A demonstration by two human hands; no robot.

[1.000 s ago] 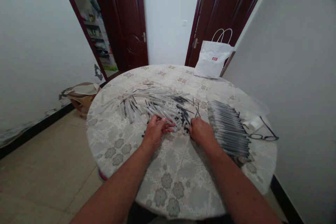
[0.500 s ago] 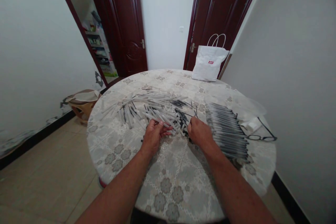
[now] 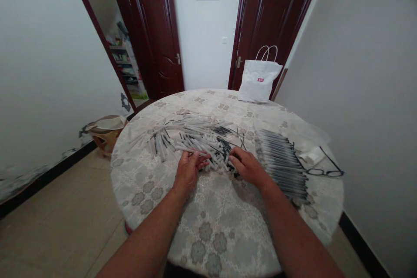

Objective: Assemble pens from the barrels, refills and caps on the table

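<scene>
My left hand (image 3: 189,168) is closed around a translucent white pen barrel (image 3: 199,153), which lies across its fingers and points to the right. Just to the right, my right hand (image 3: 246,166) reaches into the small black pieces (image 3: 224,145) with thumb and forefinger drawn close; what sits between them is too small to make out. Between and behind the hands spreads a loose heap of white barrels (image 3: 195,128) mixed with thin black sticks that look like pen refills (image 3: 223,130). Right of my right hand, pens with dark cores (image 3: 282,163) lie side by side in a neat row.
A round table with a flowered cloth (image 3: 208,234) carries everything. Eyeglasses (image 3: 325,173) lie at the right beside a small white object (image 3: 314,155) and clear plastic (image 3: 309,132). A white paper bag (image 3: 259,80) stands at the far edge. Left of the table is a brown stool (image 3: 109,134).
My right hand has shifted slightly left and turned, so its thumb shows more. The left hand stays nearly in place with the barrel. The whole view has tilted up a little.
</scene>
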